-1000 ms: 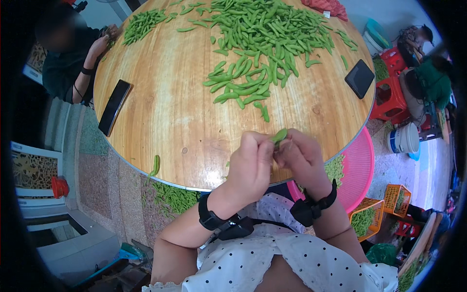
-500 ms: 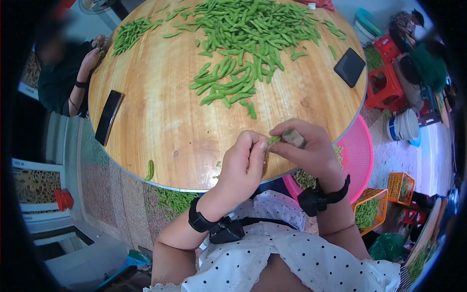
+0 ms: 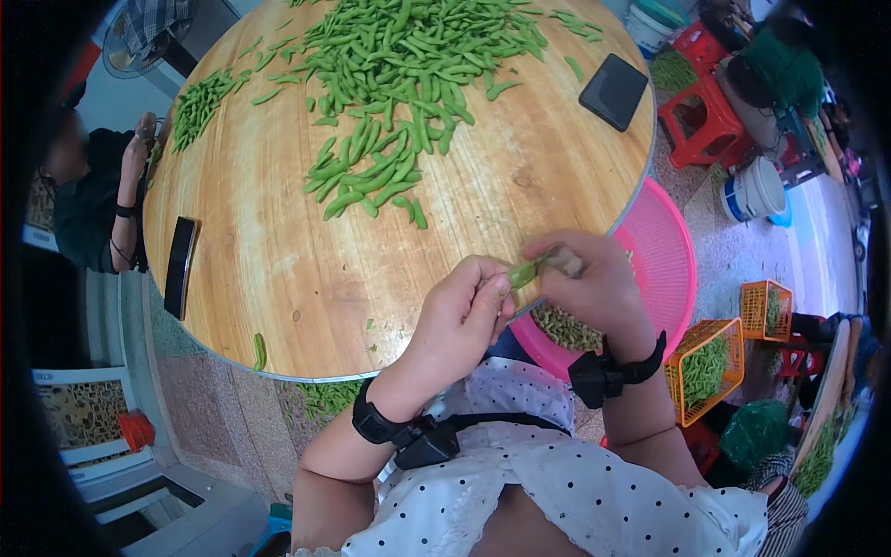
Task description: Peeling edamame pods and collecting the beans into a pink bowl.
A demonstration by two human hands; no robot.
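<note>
A green soybean pod (image 3: pixel 522 275) is pinched between the thumb and fingers of my left hand (image 3: pixel 455 316), over the table's near edge. Close beside it, my right hand (image 3: pixel 599 288) is curled, its fingertips smeared by motion near the pod's far end. Within that hand shows a blurred, greyish-beige thing (image 3: pixel 564 261) whose kind I cannot make out. Beneath my right hand stands a pink basin (image 3: pixel 680 269) with small greenish bits in it. A large pile of pods (image 3: pixel 408 56) covers the far part of the table, and a smaller heap (image 3: pixel 367 172) lies nearer.
On the round wooden table (image 3: pixel 269 223) lie a dark phone (image 3: pixel 181 267), a black flat device (image 3: pixel 613 92) and a single pod (image 3: pixel 260 353). At the left edge a person (image 3: pixel 97 200) sits by another pod heap (image 3: pixel 199 110). Orange crates (image 3: pixel 705 369) and red stools (image 3: pixel 698 121) stand right.
My view has shifted, so the table sits further left and more of the pink basin shows. My right hand has turned and curled beside the pod, while the left keeps its pinch.
</note>
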